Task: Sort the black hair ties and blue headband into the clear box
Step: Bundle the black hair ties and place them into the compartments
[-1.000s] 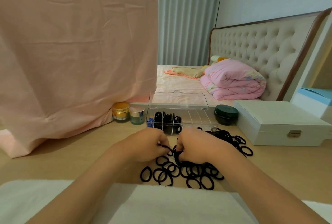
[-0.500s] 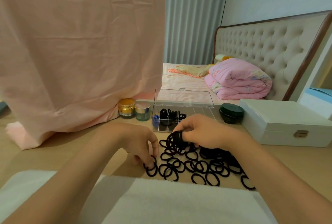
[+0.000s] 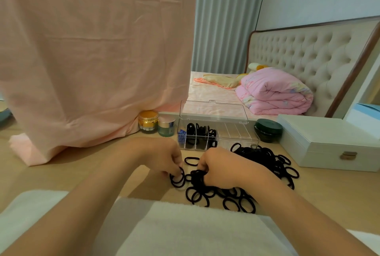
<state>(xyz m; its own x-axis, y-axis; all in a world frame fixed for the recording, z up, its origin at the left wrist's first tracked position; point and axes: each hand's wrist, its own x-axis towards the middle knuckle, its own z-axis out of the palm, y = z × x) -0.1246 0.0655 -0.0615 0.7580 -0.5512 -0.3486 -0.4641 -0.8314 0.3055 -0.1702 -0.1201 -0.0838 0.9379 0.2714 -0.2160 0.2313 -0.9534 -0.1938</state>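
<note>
In the head view, the right hand [image 3: 220,167] has dropped back from the clear box [image 3: 236,139] to meet the left hand [image 3: 162,157]. Its curled fingers are clamped on a bunch of black hair ties [image 3: 197,177], and the left pinches a few loops just beside it. Many loose ties [image 3: 265,157] sprawl right of and beneath that grip, and just beyond it the box holds the blue headband [image 3: 181,134] and some ties, so gathering likely continues.

On your tabletop [image 3: 329,190], the hair ties [image 3: 265,157] lie heaped just beyond your towel [image 3: 195,231], spreading toward 2 o'clock. Behind them at 12 o'clock stands the box [image 3: 236,132], with some ties in its left compartments. Two jars [image 3: 148,121] sit beside it at 11 o'clock, a lidded tin [image 3: 268,130] and a case [image 3: 329,142] at 2 o'clock.
</note>
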